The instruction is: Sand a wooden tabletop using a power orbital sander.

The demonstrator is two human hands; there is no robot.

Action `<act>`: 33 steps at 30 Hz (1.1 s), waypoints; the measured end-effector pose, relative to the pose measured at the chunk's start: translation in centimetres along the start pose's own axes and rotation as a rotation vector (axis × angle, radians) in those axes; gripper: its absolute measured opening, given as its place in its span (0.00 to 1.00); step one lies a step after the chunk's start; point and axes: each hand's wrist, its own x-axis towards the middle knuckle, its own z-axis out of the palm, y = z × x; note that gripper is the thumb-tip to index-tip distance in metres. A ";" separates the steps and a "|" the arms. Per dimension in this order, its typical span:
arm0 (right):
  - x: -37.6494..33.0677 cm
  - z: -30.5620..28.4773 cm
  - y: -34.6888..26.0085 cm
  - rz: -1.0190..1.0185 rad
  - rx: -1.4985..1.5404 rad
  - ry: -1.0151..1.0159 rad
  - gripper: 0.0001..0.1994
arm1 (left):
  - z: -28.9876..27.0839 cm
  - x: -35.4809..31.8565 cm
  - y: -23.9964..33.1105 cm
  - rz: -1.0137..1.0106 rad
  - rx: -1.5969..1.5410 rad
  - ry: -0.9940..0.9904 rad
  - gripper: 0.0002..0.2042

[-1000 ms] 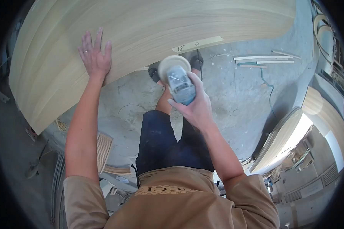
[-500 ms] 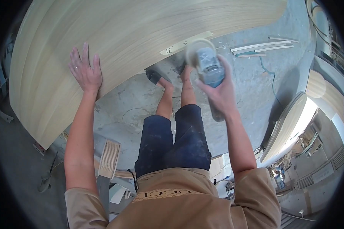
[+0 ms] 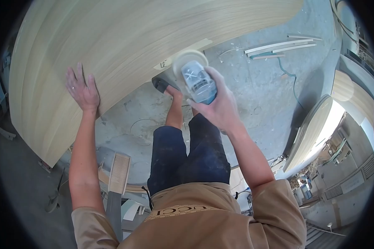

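A large pale wooden panel (image 3: pixel 124 37) with a curved edge and wavy grain fills the upper left. My left hand (image 3: pixel 83 92) lies flat on it near the edge, fingers spread. In my right hand (image 3: pixel 221 106) is a grey-blue power sander (image 3: pixel 198 82) with a round pale pad (image 3: pixel 190 58). The pad overlaps the panel's near edge in view; whether it touches the wood I cannot tell. Beside the pad, a strip of pale tape (image 3: pixel 186 53) with handwriting runs along that edge.
Thin light strips (image 3: pixel 280 46) and a green cord (image 3: pixel 294 93) lie on the grey concrete floor (image 3: pixel 257 83) to the right. More curved wooden panels (image 3: pixel 309 130) stand at the far right. A ribbed wooden block (image 3: pixel 120 168) sits at lower left, near my left forearm.
My right hand has carried the sander left and slightly down, across the tape's near end. My left hand has slid a little left and down along the panel.
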 end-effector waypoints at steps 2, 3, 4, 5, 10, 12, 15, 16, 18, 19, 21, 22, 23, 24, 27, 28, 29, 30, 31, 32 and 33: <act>0.7 -2.0 1.4 -0.043 0.025 0.080 0.46 | -0.4 0.1 0.0 0.003 0.002 -0.002 0.30; 1.2 -3.2 2.0 -0.031 0.070 0.107 0.46 | -0.6 0.1 0.0 0.006 0.005 -0.002 0.29; 1.7 -4.4 3.1 -0.018 0.149 0.139 0.45 | -0.6 0.2 0.3 0.006 0.003 0.001 0.29; 2.2 -5.7 3.4 -0.022 0.128 0.157 0.46 | -0.6 0.2 0.4 0.007 0.009 -0.006 0.30; 4.7 -11.5 5.3 -0.046 0.107 0.215 0.47 | -0.4 0.2 0.6 -0.001 0.022 -0.020 0.30; 5.3 -13.4 5.9 -0.001 0.090 0.243 0.47 | -0.5 0.0 0.6 -0.015 0.041 -0.035 0.30; 5.9 -14.9 7.2 0.028 0.077 0.360 0.46 | -0.5 0.2 0.7 -0.012 0.036 -0.037 0.30; 5.9 -14.9 7.2 0.058 0.124 0.370 0.46 | -0.5 0.2 0.6 -0.010 0.033 -0.034 0.30; 5.7 -14.0 7.5 0.035 0.195 0.358 0.47 | -0.6 0.3 0.6 0.008 0.042 -0.045 0.30; 5.3 -13.0 6.6 0.007 0.159 0.317 0.48 | -1.0 0.1 0.3 0.010 0.043 -0.045 0.30; 4.4 -11.5 5.8 0.003 0.124 0.205 0.48 | -1.0 0.2 0.5 0.018 0.053 -0.059 0.30; 4.2 -10.9 4.6 0.009 0.093 0.137 0.48 | -1.1 0.3 0.4 0.034 0.059 -0.062 0.30; 4.0 -10.2 4.2 -0.017 0.056 0.094 0.47 | -1.0 0.3 0.3 0.044 0.052 -0.061 0.30; 4.0 -10.0 4.0 -0.042 0.019 0.051 0.47 | -0.9 0.2 0.2 0.034 0.068 -0.067 0.30; 4.5 -10.7 4.5 -0.050 0.014 0.041 0.46 | -0.8 0.4 0.3 0.029 0.077 -0.080 0.29; 4.7 -11.4 5.2 -0.063 0.013 0.113 0.46 | -0.8 0.4 0.3 0.022 0.082 -0.080 0.30; 5.1 -12.4 5.6 -0.062 0.014 0.115 0.46 | -0.7 0.3 0.2 0.013 0.089 -0.081 0.30; 5.6 -13.7 5.9 -0.010 0.093 0.143 0.47 | -0.6 0.3 0.1 0.015 0.088 -0.081 0.30; 6.1 -15.1 6.3 0.039 0.175 0.167 0.48 | -0.7 0.2 0.0 0.013 0.088 -0.080 0.30; 6.7 -16.4 7.1 0.027 0.167 0.193 0.48 | -0.7 0.2 0.2 0.013 0.083 -0.079 0.30; 7.4 -17.7 7.9 0.014 0.158 0.219 0.48 | -0.7 0.2 0.3 0.014 0.082 -0.078 0.30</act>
